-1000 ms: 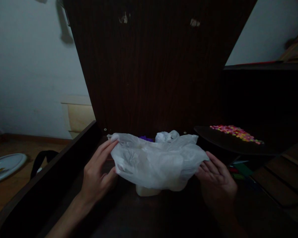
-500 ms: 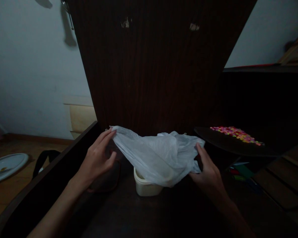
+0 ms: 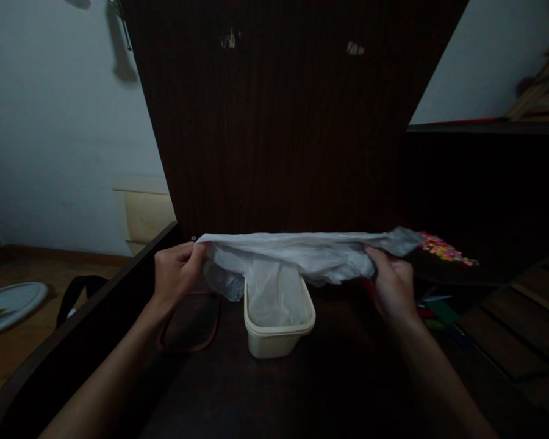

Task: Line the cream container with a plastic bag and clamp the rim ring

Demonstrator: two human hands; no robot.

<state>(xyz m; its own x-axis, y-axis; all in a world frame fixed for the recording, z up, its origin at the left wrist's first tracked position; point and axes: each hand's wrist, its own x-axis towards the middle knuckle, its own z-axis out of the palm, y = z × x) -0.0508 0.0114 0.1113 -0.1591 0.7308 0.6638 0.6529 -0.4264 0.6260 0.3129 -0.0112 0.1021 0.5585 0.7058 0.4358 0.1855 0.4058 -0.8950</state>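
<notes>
A thin white plastic bag [image 3: 274, 247] is stretched sideways between my two hands. My left hand [image 3: 178, 271] is closed on its left edge. At the other end, my right hand [image 3: 393, 283] grips the bag with the thumb in front, and a loose corner sticks out past it, smeared by motion. The middle of the bag hangs down into a cream plastic container [image 3: 279, 341], which stands upright on the dark wooden surface. Its near rim and front wall show; the far rim is hidden behind the bag.
Left of the container lies a rounded brown-rimmed frame or lid [image 3: 190, 347]. Small colourful pieces [image 3: 448, 250] lie on a dark shelf at the right. A tall dark panel [image 3: 283, 134] rises behind, and a raised side edge [image 3: 96, 311] runs along the left.
The bag was bunched over the container; now it is pulled wide and its middle dips inside. My left hand has closed on the bag's edge. My right hand has moved slightly right.
</notes>
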